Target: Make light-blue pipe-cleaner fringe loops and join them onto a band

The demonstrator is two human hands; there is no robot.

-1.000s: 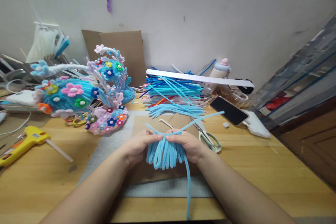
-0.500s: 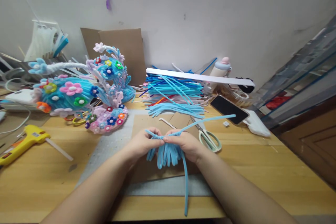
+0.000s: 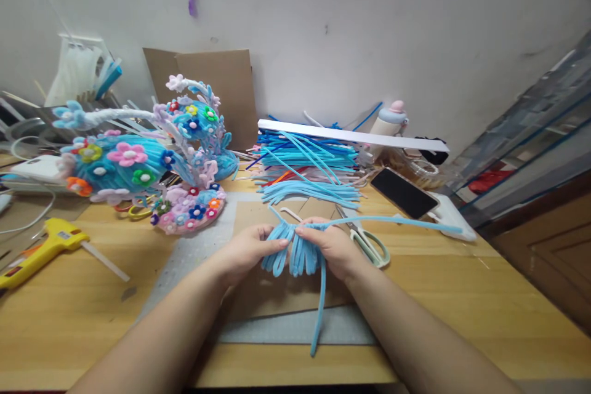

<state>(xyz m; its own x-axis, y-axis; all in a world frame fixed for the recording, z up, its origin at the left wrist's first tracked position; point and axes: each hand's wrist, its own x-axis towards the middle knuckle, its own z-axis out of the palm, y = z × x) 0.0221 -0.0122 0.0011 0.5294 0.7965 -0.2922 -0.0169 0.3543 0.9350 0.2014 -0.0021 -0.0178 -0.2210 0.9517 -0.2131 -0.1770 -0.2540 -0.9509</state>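
Observation:
Between my hands is a bunch of looped light-blue pipe cleaners, its loops hanging down from a twisted top strip. My left hand pinches the left end of the bunch, thumb lying over the loops. My right hand grips the strip at the right end. One long tail sticks out to the right across the scissors and toward the phone; another hangs down below my right hand. A short end points up at the left. Beneath lies a cardboard sheet on a grey cutting mat.
Green-handled scissors lie right of my hands. Behind is a pile of blue pipe cleaners under a white strip. A phone lies right. Flowered pipe-cleaner ornaments and a yellow glue gun occupy the left.
The bunch has risen slightly and its loops have parted into two groups. The long right tail has swung lower and reaches further right. My left hand has shifted onto the left loops.

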